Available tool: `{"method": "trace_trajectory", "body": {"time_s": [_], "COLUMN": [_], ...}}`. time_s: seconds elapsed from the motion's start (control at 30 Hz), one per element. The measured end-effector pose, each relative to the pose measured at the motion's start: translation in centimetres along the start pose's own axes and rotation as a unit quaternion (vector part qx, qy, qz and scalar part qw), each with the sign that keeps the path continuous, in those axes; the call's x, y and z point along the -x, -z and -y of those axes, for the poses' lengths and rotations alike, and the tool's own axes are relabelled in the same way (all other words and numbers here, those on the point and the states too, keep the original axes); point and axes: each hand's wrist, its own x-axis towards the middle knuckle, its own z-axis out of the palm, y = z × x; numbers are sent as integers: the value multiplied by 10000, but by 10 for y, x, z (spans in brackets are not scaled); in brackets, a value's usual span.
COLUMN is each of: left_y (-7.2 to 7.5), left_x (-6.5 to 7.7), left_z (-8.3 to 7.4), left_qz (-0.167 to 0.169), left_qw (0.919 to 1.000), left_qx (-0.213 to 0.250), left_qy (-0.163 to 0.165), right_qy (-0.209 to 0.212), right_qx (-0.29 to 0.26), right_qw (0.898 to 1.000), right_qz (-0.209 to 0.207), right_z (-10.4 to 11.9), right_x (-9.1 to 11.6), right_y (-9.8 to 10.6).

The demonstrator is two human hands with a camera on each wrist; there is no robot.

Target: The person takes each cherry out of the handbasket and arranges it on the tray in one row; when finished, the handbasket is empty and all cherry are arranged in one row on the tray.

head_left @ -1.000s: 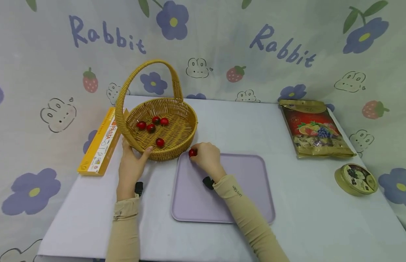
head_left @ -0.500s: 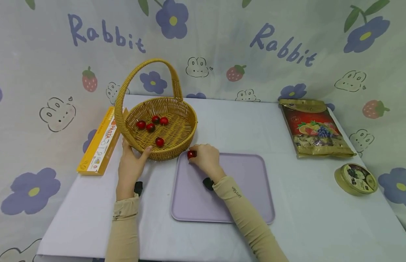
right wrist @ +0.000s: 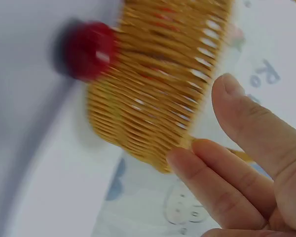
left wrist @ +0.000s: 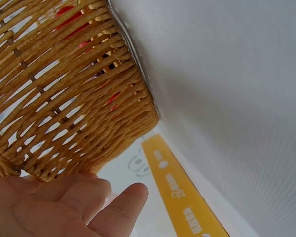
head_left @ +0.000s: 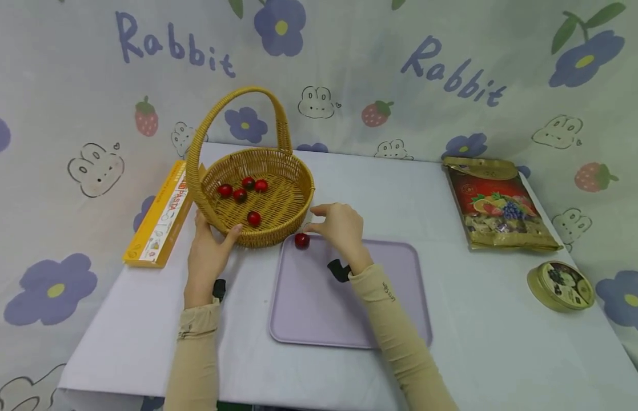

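A yellow wicker basket (head_left: pixel 298 211) with a tall arched handle stands at the back left, several red cherries (head_left: pixel 253 218) inside. My left hand (head_left: pixel 208 257) holds its front left side, thumb by the rim and fingers against the outer wall. In the left wrist view those fingers (left wrist: pixel 84 197) touch the weave. A dark red cherry (head_left: pixel 301 241) rests in the far left corner of a lilac tray (head_left: pixel 344 319). Just right of and above it is my right hand (head_left: pixel 341 231), thumb and fingers apart and holding nothing; the right wrist view shows a gap from the cherry (right wrist: pixel 91 51).
Left of the basket lies a yellow pasta box (head_left: pixel 159 220), partly behind it. Toward the right are a red and gold fruit packet (head_left: pixel 498 202) and a round gold tin (head_left: pixel 561 286). A printed curtain (head_left: pixel 349 57) hangs behind the white table (head_left: pixel 478 342).
My right hand has let go of the cherry in the tray's corner and lifted up and to the right. The left hand stays on the basket. The head view has shifted slightly.
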Motion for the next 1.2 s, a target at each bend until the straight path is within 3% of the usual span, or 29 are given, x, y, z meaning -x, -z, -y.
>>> {"method": "trace_trajectory", "body": {"time_s": [0.17,0.3,0.53,0.67,0.93,1.07,1.2], "left_y": [2,1,-1,1,8,6,4], "left_x": [0,0,1,1,0,2,8], "left_z": [-2,-1,-1,-1,-3,-4,-6], "left_qz": [40,30,-16,26,-59,-45,59], "left_qw": [9999,9999,10000,10000,9999,9999,9996], "left_qx": [-18,-27,-55,-95,-112,-121,-109], "left_qy": [124,130,-56,17,92,108,240], "right_qy": [35,83,169,255,-23,-400,-858], "right_qx": [-262,-290,-254,7,444,407,183], "right_qw": [9993,9975,9923,9862,9738,9631,9389], "right_qz": [246,634,1197,1636,2231,2629,3329], "right_z": [15,30,50,68,105,107,101], "right_x": [-18,-40,-69,-77,-93,-102,-112], "right_y": [21,24,5,-5,-13,-23,-37]}}
